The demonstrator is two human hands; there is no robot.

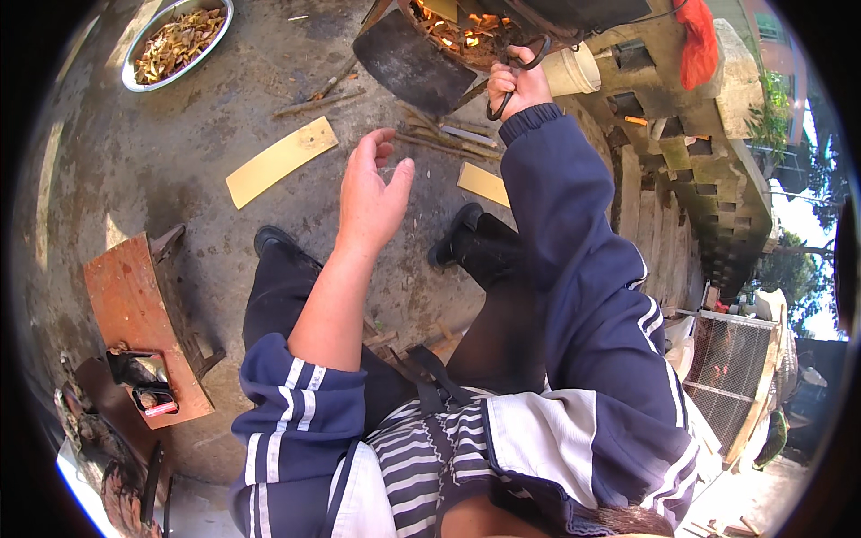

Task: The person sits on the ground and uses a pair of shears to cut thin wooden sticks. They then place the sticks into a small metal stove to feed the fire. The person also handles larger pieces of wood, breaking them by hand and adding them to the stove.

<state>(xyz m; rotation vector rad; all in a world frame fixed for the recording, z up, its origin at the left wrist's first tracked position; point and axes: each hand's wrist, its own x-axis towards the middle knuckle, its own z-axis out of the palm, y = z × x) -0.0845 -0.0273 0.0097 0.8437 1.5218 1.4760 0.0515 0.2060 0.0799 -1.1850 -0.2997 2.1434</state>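
My right hand (pixel 522 85) is closed around the looped handles of black tongs (pixel 540 54), at the mouth of a burning stove. Orange flames and embers (pixel 475 34) glow inside it, and the far end of the tongs is hard to make out. Hovering over the floor, my left hand (pixel 370 197) is empty, its thumb apart and its fingers loosely bent. A pale flat board (pixel 282 161) lies to the left of that hand. Another short board (pixel 483 184) is to its right, below some thin sticks (pixel 448 143). A dark curved metal sheet (pixel 408 63) stands beside the fire.
At the far left is a metal basin (pixel 128 73) of brown dry scraps. A reddish wooden stool (pixel 134 296) with a small black box (pixel 139 377) stands near left. A white bucket (pixel 578 70) sits right of the stove, by a block wall (pixel 682 170). A mesh crate (pixel 731 359) is at right.
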